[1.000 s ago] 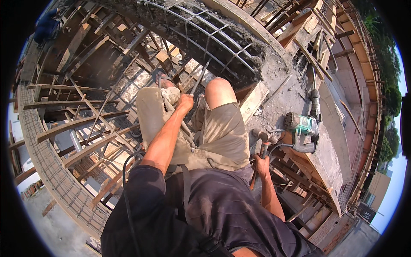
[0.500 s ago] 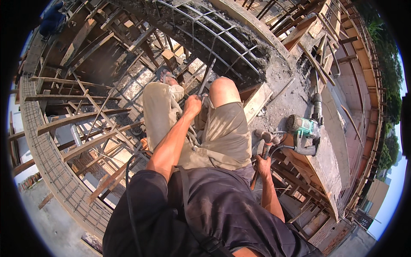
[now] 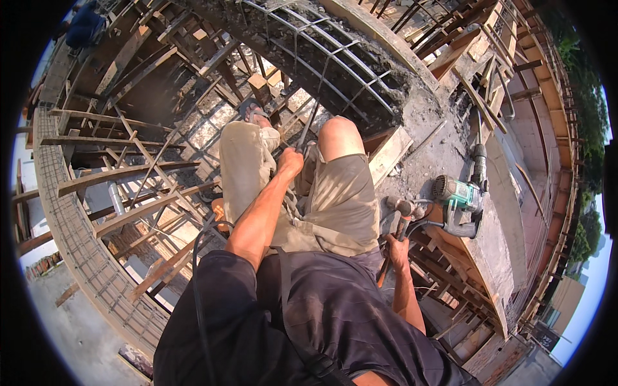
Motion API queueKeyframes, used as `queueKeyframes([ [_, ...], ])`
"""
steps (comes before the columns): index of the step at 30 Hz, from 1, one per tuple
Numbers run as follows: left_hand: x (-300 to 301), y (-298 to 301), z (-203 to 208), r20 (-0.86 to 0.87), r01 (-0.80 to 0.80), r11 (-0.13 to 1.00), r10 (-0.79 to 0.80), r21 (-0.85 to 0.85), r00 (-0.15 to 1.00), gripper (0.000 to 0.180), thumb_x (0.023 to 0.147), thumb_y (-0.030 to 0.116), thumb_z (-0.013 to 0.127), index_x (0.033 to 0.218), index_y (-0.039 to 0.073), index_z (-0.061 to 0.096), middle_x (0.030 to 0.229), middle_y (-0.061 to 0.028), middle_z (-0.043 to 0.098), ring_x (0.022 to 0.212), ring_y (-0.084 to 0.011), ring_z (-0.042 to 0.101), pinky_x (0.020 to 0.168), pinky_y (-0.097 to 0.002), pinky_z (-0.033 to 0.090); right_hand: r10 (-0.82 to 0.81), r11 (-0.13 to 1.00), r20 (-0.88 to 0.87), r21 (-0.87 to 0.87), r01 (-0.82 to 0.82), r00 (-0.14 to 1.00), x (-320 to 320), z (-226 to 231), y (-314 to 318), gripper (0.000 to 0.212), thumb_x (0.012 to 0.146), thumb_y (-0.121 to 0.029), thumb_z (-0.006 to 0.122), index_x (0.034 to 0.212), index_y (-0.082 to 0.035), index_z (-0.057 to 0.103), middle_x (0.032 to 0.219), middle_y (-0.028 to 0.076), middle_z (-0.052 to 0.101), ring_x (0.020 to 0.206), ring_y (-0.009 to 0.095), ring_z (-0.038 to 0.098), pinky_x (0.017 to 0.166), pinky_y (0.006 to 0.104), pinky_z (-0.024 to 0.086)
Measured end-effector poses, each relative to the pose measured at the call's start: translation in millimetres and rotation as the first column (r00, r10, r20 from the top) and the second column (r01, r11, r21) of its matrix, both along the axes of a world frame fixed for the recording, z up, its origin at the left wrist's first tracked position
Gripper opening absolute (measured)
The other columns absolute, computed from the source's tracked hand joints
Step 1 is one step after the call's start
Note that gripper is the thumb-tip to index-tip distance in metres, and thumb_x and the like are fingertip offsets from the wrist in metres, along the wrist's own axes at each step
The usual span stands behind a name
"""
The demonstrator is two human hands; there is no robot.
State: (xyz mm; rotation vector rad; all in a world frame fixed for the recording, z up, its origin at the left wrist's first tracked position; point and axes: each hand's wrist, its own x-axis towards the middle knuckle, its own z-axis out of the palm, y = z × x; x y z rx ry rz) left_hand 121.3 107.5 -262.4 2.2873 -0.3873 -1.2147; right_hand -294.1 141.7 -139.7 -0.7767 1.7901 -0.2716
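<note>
My left hand [image 3: 290, 162] is closed around a grey metal bar [image 3: 308, 124] between my knees. The bar slants up and away toward the rebar cage [image 3: 335, 45], and where its far end rests is hard to make out. Beside my right thigh, my right hand [image 3: 398, 251] grips a hammer [image 3: 403, 222] by its handle, head upward. To the right of the hammer, a teal and grey demolition hammer drill [image 3: 462, 195] lies on the concrete, its long bit pointing away from me. A dark cable [image 3: 421, 224] runs near the hammer.
Rough broken concrete [image 3: 421, 154] and a wooden formwork board [image 3: 390, 154] lie to the right of my knee. Timber props [image 3: 129, 164] cross an open drop on the left. A curved rebar-lined beam [image 3: 84, 238] edges it. Someone in blue [image 3: 84, 27] is at the far left.
The whole view has shifted slightly. Both hands keep their grips on the bar and the hammer, and the drill has not moved.
</note>
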Motion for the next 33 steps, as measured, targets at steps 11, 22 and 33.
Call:
queueKeyframes([
  [11,1,-11,12,-0.103,-0.088,0.996,0.083,-0.035,0.991,0.027,0.095,0.026,0.054,0.109,0.006,0.066,0.060,-0.0077,0.055,0.041,-0.0217,0.046,0.041,-0.0426,0.035,0.032,0.999,0.015,0.017,-0.032,0.999,-1,11,-6,0.017,0.080,-0.013,0.068,0.070,-0.002,0.059,0.053,0.001,0.047,0.041,0.014,0.042,0.041,0.0316,0.034],
  [22,38,-18,30,0.050,0.137,0.976,-0.130,-0.171,0.990,0.034,0.096,0.029,0.055,0.110,0.000,0.067,0.103,-0.0273,0.068,0.102,-0.0453,0.064,0.088,-0.0490,0.049,-0.066,0.993,-0.185,-0.109,0.047,0.980,-17,-27,4,0.017,0.079,-0.012,0.070,0.074,-0.002,0.058,0.053,0.000,0.046,0.039,0.015,0.040,0.041,0.0307,0.036],
  [33,38,-15,17,0.020,0.075,0.993,-0.074,-0.093,0.997,0.033,0.097,0.030,0.054,0.106,0.002,0.068,0.082,-0.0162,0.063,0.072,-0.0319,0.058,0.065,-0.0448,0.044,-0.077,0.997,-0.026,0.008,0.077,0.997,15,11,-3,0.025,0.079,-0.011,0.070,0.063,-0.006,0.051,0.050,0.000,0.044,0.036,0.014,0.039,0.036,0.0318,0.031],
])
